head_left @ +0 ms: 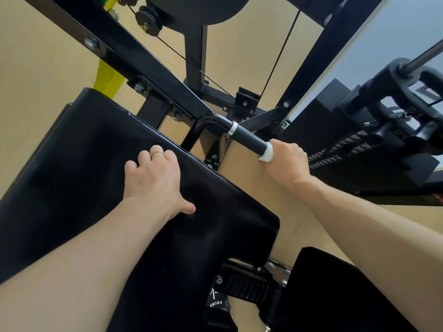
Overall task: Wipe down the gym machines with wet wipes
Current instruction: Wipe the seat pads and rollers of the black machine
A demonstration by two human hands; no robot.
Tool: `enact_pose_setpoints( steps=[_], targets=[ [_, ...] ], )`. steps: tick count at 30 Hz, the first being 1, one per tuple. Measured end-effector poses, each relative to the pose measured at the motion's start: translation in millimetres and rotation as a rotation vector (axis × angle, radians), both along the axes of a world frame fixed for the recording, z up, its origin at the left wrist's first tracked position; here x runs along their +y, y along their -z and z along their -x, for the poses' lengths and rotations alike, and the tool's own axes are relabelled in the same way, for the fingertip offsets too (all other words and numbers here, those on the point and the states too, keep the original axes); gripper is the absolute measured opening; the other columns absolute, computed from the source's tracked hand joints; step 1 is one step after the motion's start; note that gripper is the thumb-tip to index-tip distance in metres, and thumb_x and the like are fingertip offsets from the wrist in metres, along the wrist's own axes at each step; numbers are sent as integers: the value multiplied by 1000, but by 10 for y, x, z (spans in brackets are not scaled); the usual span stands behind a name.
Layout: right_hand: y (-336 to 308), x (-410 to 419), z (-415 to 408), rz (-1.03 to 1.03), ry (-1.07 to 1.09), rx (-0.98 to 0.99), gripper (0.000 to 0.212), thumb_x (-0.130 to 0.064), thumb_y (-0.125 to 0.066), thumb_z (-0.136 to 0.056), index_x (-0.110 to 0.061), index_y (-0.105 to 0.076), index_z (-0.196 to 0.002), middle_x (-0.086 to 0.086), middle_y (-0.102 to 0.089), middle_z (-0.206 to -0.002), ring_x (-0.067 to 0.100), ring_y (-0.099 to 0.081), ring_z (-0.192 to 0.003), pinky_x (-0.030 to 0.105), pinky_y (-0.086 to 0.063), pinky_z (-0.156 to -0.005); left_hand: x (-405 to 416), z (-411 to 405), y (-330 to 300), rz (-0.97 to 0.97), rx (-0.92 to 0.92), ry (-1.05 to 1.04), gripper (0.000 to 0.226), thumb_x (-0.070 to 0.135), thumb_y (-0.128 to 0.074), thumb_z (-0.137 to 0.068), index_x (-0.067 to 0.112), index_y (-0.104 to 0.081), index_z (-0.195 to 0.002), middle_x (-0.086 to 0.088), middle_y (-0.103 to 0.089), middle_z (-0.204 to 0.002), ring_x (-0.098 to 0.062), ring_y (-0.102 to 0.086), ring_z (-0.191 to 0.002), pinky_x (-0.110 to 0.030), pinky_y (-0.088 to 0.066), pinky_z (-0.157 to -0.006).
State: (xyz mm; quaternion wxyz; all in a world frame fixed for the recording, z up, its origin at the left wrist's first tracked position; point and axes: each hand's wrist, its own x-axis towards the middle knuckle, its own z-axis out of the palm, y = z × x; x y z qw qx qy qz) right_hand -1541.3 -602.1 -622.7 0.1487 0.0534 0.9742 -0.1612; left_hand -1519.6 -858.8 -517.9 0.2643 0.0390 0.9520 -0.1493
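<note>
A black gym machine fills the view. Its shiny black padded seat (100, 164) slopes from upper left to lower right. My left hand (154, 178) rests on the pad, fingers curled over its far edge, a ring on one finger. A black handle bar (249, 137) with a silver collar juts out beside the pad. My right hand (286, 162) is wrapped around the bar's end with a white wet wipe (267, 154) between palm and grip; only the wipe's edge shows.
Black frame beams (143, 61), a cable and pulley (148, 19) run above the pad. A yellow post (107, 75) stands at the left. A weight stack with chrome rod (395, 92) sits at the right. A second black pad (335, 291) is at lower right. Tan floor lies beneath.
</note>
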Motion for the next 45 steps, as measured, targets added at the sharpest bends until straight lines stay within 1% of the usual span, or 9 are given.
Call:
enact_pose_setpoints(
  steps=[6,12,18,24,31,37,40,43,45],
  targets=[
    [-296,-96,454,240,-58,-460,33,-30,-82,-77,-15,-62,-100,3,-66,-90,20,-66,-82,27,-49,-64,32,14,-1,11,-12,-15,104,85,-76,-47,15,-40,-115,-4,-32,-104,-22,-47,-107,-37,-42,-87],
    [-283,-596,725,388,-35,-234,32,-37,-78,-78,-14,-67,-98,3,-71,-89,22,-70,-83,39,-61,-75,31,22,15,23,-5,-16,104,86,-75,-46,15,-39,-112,-6,-43,-113,-24,-49,-109,-40,-44,-89],
    [-38,-23,82,4,-51,-8,21,-42,-61,-94,-24,-62,-102,-5,-62,-79,17,-64,-71,33,-54,-63,37,-2,10,25,11,-11,108,87,-74,-45,14,-41,-117,-6,-46,-120,-25,-49,-112,-40,-45,-90],
    [54,290,-261,-44,170,-111,24,-38,-62,-96,-18,-60,-109,-1,-59,-82,20,-58,-71,33,-46,-60,9,-29,5,13,42,8,105,87,-73,-47,15,-41,-117,-5,-45,-117,-24,-49,-110,-39,-44,-89],
    [-262,191,-599,561,721,-306,21,-27,-64,-93,-10,-62,-105,2,-65,-82,16,-63,-69,27,-47,-58,-36,-316,-82,-67,152,-2,85,77,-68,-69,18,-36,-121,-3,-41,-127,-22,-44,-109,-37,-39,-84],
    [-852,-874,-387,909,491,-243,16,-28,-62,-81,-13,-59,-78,-5,-67,-59,5,-63,-53,20,-53,-57,-471,-978,-238,-180,399,-186,57,59,-63,-84,16,-42,-116,-5,-42,-116,-22,-45,-97,-38,-44,-84],
    [-1000,-1526,-386,790,224,-249,45,-46,-63,-75,-17,-55,-109,10,-60,-112,20,-64,-94,39,-54,-86,-710,-1276,-291,-158,463,-283,59,54,-68,-82,12,-46,-118,-8,-44,-116,-25,-49,-96,-41,-46,-86],
    [-1102,-1994,-686,329,-140,11,91,-63,-62,-85,-15,-28,-155,1,-39,-135,23,-41,-127,36,-36,-112,-905,-1579,-328,-142,478,-415,68,50,-74,-79,9,-46,-126,-11,-43,-122,-31,-50,-107,-47,-45,-94],
    [-1082,-2168,-987,279,-246,99,99,-63,-58,-90,-10,-13,-161,1,-35,-146,22,-29,-137,35,-28,-119,-1016,-1779,-325,-131,448,-489,74,50,-74,-79,10,-43,-133,-12,-40,-129,-34,-46,-116,-50,-43,-99]
  ],
)
